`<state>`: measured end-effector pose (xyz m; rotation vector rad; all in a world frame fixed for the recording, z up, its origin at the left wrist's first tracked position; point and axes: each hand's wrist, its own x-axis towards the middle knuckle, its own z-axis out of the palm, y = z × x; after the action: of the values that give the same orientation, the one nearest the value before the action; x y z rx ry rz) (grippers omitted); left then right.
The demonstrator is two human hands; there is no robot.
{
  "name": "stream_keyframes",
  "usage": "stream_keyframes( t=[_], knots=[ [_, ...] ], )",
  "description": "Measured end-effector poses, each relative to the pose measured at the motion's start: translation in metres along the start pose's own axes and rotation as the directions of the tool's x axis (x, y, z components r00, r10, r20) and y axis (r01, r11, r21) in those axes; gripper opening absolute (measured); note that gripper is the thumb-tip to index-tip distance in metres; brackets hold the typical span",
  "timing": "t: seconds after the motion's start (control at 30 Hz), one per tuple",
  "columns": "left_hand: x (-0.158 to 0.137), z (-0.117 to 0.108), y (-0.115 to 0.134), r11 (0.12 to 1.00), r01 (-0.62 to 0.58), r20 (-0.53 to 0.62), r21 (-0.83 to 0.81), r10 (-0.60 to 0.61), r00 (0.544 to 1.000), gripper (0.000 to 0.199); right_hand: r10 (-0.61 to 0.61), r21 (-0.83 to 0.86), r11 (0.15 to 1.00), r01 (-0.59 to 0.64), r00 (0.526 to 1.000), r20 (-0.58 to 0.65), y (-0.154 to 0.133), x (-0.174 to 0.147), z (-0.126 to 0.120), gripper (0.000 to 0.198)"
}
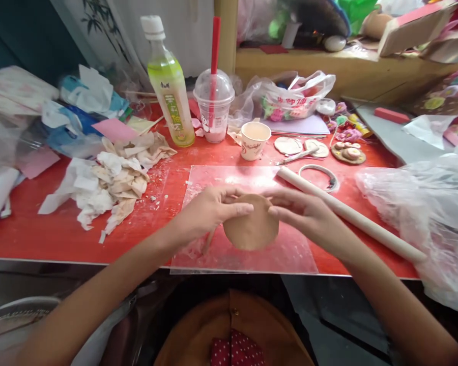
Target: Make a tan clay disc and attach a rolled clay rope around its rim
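Note:
A flat round brown clay disc (252,229) is held up between both hands, tilted toward me. My left hand (223,206) grips its upper left edge, thumb on the near face and fingers behind. On the upper right edge, my right hand (295,206) pinches it the same way. Beneath the disc lies a clear plastic sheet (290,254) on the red table. A thin stick-like tool (208,241) rests on the sheet, partly covered by my left arm and hand.
A long pale rolling rod (351,213) and a ring (334,178) lie at right. Behind stand a paper cup (255,140), a domed plastic cup (214,109) and a green drink bottle (171,91). Crumpled tissues (118,178) lie left; a plastic bag (438,218) sits right.

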<state>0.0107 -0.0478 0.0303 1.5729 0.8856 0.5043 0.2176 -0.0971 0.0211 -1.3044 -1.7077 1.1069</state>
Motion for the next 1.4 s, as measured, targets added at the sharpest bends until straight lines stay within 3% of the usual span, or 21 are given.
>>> stream_keyframes(
  t=[0.1, 0.2, 0.23, 0.3, 0.4, 0.53, 0.67, 0.8, 0.9, 1.03, 1.1, 1.4],
  knots=[
    [-0.003, 0.017, -0.015, 0.998, 0.054, 0.078, -0.024, -0.052, 0.996, 0.020, 0.068, -0.005, 0.998, -0.068, 0.997, 0.040, 0.009, -0.020, 0.015, 0.028],
    [-0.004, 0.026, -0.022, 0.970, -0.035, 0.066, 0.240, 0.020, 0.998, 0.015, 0.037, -0.137, 0.990, -0.041, 0.999, -0.030, 0.014, -0.030, 0.024, 0.022],
    [-0.005, 0.027, -0.024, 0.920, -0.097, 0.060, 0.379, 0.080, 0.995, 0.014, 0.003, -0.208, 0.978, -0.016, 0.998, -0.059, 0.015, -0.031, 0.025, 0.021],
    [-0.004, 0.024, -0.026, 0.738, -0.236, 0.091, 0.633, 0.232, 0.968, 0.016, -0.086, -0.357, 0.933, 0.043, 0.991, -0.107, 0.018, -0.031, 0.025, 0.020],
    [-0.002, 0.013, -0.030, 0.479, -0.315, 0.118, 0.819, 0.397, 0.910, 0.026, -0.199, -0.519, 0.849, 0.098, 0.969, -0.144, 0.023, -0.028, 0.020, 0.023],
    [0.003, -0.005, -0.036, 0.405, -0.247, 0.056, 0.880, 0.429, 0.902, 0.027, -0.288, -0.671, 0.732, 0.118, 0.946, -0.148, 0.033, -0.022, 0.008, 0.026],
    [0.009, -0.008, -0.041, 0.369, -0.284, 0.133, 0.885, 0.384, 0.914, 0.026, -0.278, -0.733, 0.666, 0.141, 0.958, -0.069, 0.042, -0.011, 0.007, 0.025],
    [0.015, -0.002, -0.044, 0.264, -0.308, 0.190, 0.914, 0.391, 0.901, 0.023, -0.308, -0.766, 0.621, 0.165, 0.950, -0.045, 0.048, -0.001, 0.013, 0.020],
    [0.016, -0.001, -0.044, 0.287, -0.282, 0.152, 0.915, 0.404, 0.902, 0.021, -0.342, -0.754, 0.632, 0.179, 0.938, -0.064, 0.049, 0.000, 0.015, 0.016],
    [0.012, -0.001, -0.041, 0.457, -0.242, 0.045, 0.856, 0.400, 0.915, 0.014, -0.277, -0.706, 0.699, 0.115, 0.954, -0.118, 0.043, -0.008, 0.014, 0.012],
    [0.009, 0.000, -0.039, 0.494, -0.245, 0.023, 0.834, 0.414, 0.910, 0.016, -0.249, -0.679, 0.729, 0.087, 0.958, -0.145, 0.039, -0.011, 0.014, 0.011],
    [0.005, 0.007, -0.040, 0.436, -0.301, 0.073, 0.848, 0.466, 0.882, 0.022, -0.232, -0.666, 0.742, 0.079, 0.962, -0.144, 0.030, -0.018, 0.019, 0.019]
  ],
)
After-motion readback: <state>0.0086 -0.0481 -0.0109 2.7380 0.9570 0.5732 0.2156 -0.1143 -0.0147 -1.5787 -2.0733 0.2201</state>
